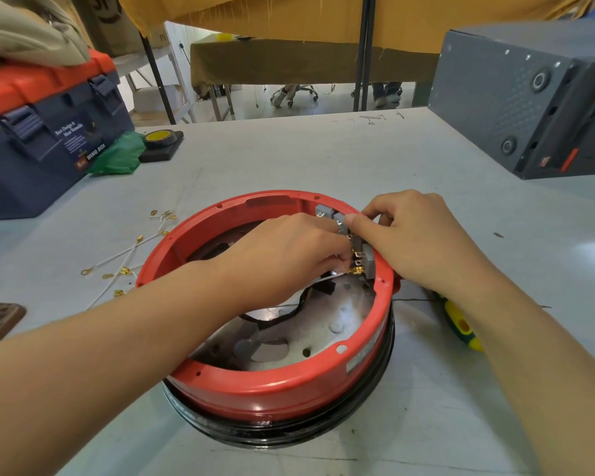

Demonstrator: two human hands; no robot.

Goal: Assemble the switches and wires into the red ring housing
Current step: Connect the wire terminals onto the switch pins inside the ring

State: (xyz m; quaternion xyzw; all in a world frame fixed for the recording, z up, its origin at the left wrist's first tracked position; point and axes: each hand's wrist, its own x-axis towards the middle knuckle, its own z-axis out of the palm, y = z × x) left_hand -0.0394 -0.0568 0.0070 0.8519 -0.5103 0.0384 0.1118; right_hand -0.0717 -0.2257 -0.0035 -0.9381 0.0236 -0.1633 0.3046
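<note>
Spare wires [131,259]: laid loose on the table [289,149], left of the housing, brass terminals not yet fitted.
Red ring housing [275,383]: set at table centre.
Left hand [289,249]: fingers curled, a white wire's brass terminal [356,270] pinched at the inner wall.
Switches [340,223]: grey, seated in the right inner wall.
Right hand [413,231]: fingers bent over the rim, 1 switch steadied.
Step judged: terminal connection.
Next move: terminal aligned squarely, then pressed home.

Your red ring housing [272,389]: flat on table, grey switches [370,259] along its right inner wall; loose white wires [124,259] lie left.
</note>
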